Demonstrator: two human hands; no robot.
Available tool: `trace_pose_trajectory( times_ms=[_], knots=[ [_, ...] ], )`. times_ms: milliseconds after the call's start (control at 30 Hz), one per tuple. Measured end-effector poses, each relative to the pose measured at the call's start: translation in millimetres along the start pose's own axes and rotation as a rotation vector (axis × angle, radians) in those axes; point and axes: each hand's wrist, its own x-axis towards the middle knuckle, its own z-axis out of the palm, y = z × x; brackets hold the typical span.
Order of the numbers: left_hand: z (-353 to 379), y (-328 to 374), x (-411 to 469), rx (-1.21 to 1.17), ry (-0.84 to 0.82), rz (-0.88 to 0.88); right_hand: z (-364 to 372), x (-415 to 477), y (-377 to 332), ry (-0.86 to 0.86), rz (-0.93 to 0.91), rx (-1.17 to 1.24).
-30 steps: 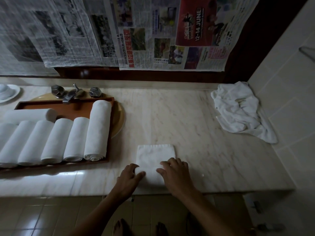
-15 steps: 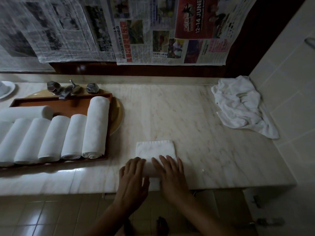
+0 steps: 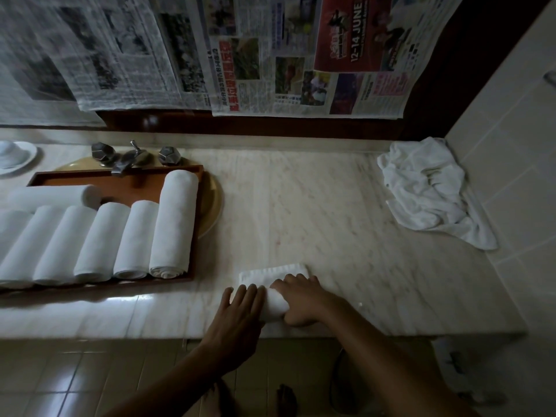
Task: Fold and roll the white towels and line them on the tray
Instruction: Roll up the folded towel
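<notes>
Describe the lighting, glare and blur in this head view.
Head view: dim overall; a bright glare strip lies on the counter edge below the tray; newspapers at top left are motion-blurred; wide-angle bending curves the counter; both hands on the half-rolled towel stay fairly sharp.

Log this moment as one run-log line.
step: rolling | towel: part rolled, on counter | left hand, right hand: both on roll | tray: rolled towels lined up | pile: unfolded, far right

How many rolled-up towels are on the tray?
7 that I can see: six side by side in the front row, and one lying crosswise behind them. More may be hidden past the picture's left edge.
</notes>
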Motion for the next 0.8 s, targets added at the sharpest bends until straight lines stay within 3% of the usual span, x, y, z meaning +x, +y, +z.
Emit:
trace_pose_trajectory(
  times_ms=[100, 233, 300, 400, 633, 800],
  knots=[
    [-8.7, -5.8, 8.5, -0.054, -0.033, 0.031, 5.2, -4.2, 3.6, 0.11, 0.002, 0.049],
    [-28.7, -15.2, 25.9, -0.151, -0.173, -0.039, 35.7, -20.2, -7.6, 0.477, -0.004, -0.021],
    [-35.9, -19.8, 34.6, -0.214, -0.246, -0.091, 53.9, -22.5, -15.6, 0.563, -0.017, -0.061],
    [-35.8, -25.9, 41.3, -0.404, -0.291, -0.173, 62.5, -12.3, -12.4, 0.541, -0.008, -0.09],
    [-28.0, -19.6, 23.2, -0.765, -0.026, -0.624, 14.4, 15.4, -0.4, 0.389, -0.044, -0.225],
    [-18.8, -16.5, 20.6, -1.183, -0.121, -0.817, -11.5, 43.2, 9.4, 0.239, -0.104, -0.257]
  ],
)
